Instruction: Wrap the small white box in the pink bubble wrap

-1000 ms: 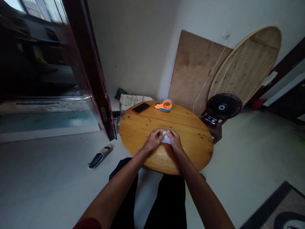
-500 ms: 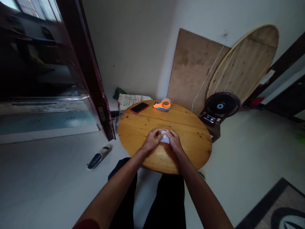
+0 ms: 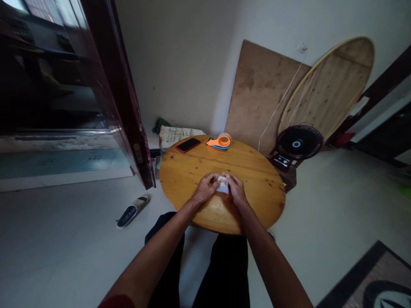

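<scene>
Between my hands, over the near half of the round wooden table (image 3: 183, 179), is a small pale piece (image 3: 223, 185) with faint pinkish marks; it looks like paper or a small packet, too small to tell which. My left hand (image 3: 207, 188) grips its left side, thumb on top and fingers curled round. My right hand (image 3: 235, 187) is at its right edge, fingers bent and touching the upper right corner. The fingertips partly hide its edges. Farther back on the table stands an orange and blue tape dispenser (image 3: 219, 141), with a red-edged phone (image 3: 188, 145) left of it.
A black round fan (image 3: 299, 142) stands right of the table. A brown board (image 3: 257, 94) and a round wooden tabletop (image 3: 334, 81) lean on the wall. A slipper (image 3: 132, 211) lies on the floor at left, near a dark door (image 3: 128, 107).
My right thumb and fingers have shifted slightly on the pale piece, so more of its surface shows. My left hand keeps its hold. The tape dispenser and phone stay put.
</scene>
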A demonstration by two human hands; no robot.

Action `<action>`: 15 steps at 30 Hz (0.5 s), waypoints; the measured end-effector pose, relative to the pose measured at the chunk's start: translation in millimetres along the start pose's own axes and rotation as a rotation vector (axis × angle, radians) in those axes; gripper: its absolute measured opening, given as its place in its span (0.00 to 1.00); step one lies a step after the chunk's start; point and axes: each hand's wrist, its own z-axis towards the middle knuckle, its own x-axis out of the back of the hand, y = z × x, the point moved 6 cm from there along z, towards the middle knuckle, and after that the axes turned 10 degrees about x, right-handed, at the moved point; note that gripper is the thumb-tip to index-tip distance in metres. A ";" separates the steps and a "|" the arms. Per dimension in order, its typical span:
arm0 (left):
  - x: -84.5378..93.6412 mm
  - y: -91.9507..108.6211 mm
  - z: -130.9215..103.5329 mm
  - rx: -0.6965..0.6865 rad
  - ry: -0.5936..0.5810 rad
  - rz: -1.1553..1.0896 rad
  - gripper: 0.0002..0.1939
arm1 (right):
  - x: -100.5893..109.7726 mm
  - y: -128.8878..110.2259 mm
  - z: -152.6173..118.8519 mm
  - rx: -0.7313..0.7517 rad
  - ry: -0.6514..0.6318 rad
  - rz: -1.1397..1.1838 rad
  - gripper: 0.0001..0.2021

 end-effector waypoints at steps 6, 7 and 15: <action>-0.7 1.4 -0.6 -0.003 -0.002 -0.008 0.12 | -3.2 -7.0 -3.2 -0.001 -0.034 -0.015 0.20; -1.1 1.5 -0.6 -0.001 -0.003 -0.015 0.12 | -3.2 -7.4 -3.3 -0.004 -0.031 -0.018 0.21; 0.4 7.6 -2.4 0.014 -0.015 -0.014 0.10 | -2.8 -3.2 -1.9 0.017 -0.035 -0.072 0.19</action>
